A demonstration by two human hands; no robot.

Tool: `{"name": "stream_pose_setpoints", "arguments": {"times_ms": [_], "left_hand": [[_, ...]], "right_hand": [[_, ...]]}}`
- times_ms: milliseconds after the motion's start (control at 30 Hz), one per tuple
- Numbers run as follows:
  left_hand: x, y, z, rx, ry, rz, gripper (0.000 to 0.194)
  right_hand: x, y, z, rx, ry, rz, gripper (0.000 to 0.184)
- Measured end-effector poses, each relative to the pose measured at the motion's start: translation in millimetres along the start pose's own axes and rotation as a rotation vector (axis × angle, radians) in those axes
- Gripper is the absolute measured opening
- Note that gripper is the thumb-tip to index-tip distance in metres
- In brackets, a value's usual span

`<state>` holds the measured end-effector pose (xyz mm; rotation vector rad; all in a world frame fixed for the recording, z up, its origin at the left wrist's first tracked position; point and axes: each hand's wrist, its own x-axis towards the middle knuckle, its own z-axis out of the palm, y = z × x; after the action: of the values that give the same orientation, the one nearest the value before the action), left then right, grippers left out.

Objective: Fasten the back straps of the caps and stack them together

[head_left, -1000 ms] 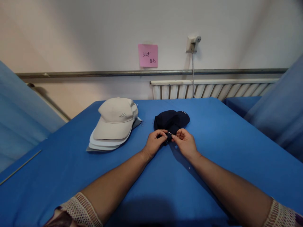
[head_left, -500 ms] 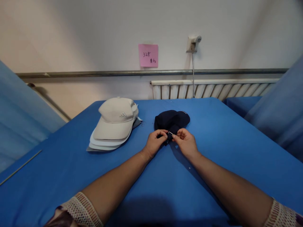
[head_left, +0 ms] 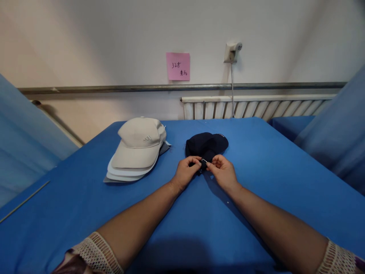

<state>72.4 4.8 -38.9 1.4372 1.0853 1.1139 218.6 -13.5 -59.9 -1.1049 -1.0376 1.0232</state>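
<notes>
I see no container. Dark cap (head_left: 203, 144) on the blue table (head_left: 256, 213), just beyond both hands, its bill angled off to the right. Left hand (head_left: 186, 171): thumb and forefinger pinching the cap's strap. Right hand (head_left: 224, 171): fingertips pinched at a small metal buckle (head_left: 204, 161) on that strap. Stack of pale caps (head_left: 138, 146), beige one uppermost, well left of the left hand.

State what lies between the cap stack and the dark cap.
Blue cloth, with what look like fine dark strands, between the cap stack and dark cap, in the head view.
</notes>
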Motion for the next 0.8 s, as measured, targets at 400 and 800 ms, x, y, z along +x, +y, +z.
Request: {"name": "stream_pose_setpoints", "arguments": {"times_ms": [400,800], "left_hand": [[3.8,-7.0,-0.6,-0.068,0.022,-0.043,0.012],[3.8,-3.9,-0.1,0.004,0.022,-0.03,0.015]], "right_hand": [[-1.4,1.5,-2.8,-0.08,-0.032,-0.013,0.024],[-2.2,-1.2,-2.7,-0.029,-0.095,0.006,0.018]]}}
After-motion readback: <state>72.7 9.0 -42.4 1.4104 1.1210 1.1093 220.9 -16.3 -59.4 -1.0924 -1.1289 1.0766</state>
